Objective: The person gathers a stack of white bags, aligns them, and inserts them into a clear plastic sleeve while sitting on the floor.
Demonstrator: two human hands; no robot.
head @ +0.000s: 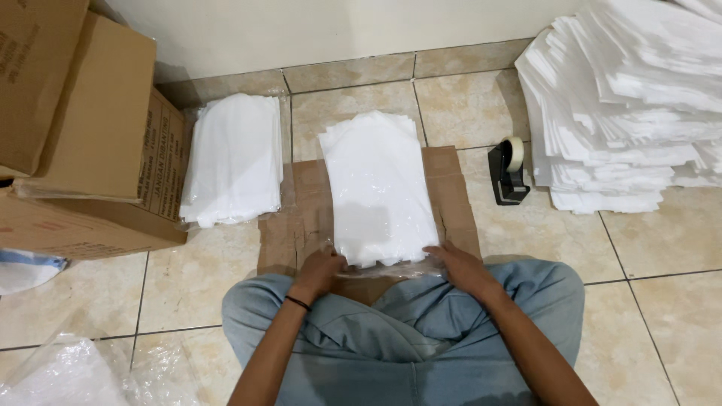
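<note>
Both forearms angled inward over the crossed legs. Left hand (322, 268) and right hand (460, 265) palm-down, fingers curled, each pressing a near corner of the bagged white stack (380, 188).

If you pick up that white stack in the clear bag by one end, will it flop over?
Probably yes. The bagged white stack looks like thin, soft folded sheets, so it would likely sag if lifted by one end. Its clear plastic wrap looks shiny, so it may slip. Both the left hand and right hand are at its near end, on the flat cardboard.
</note>
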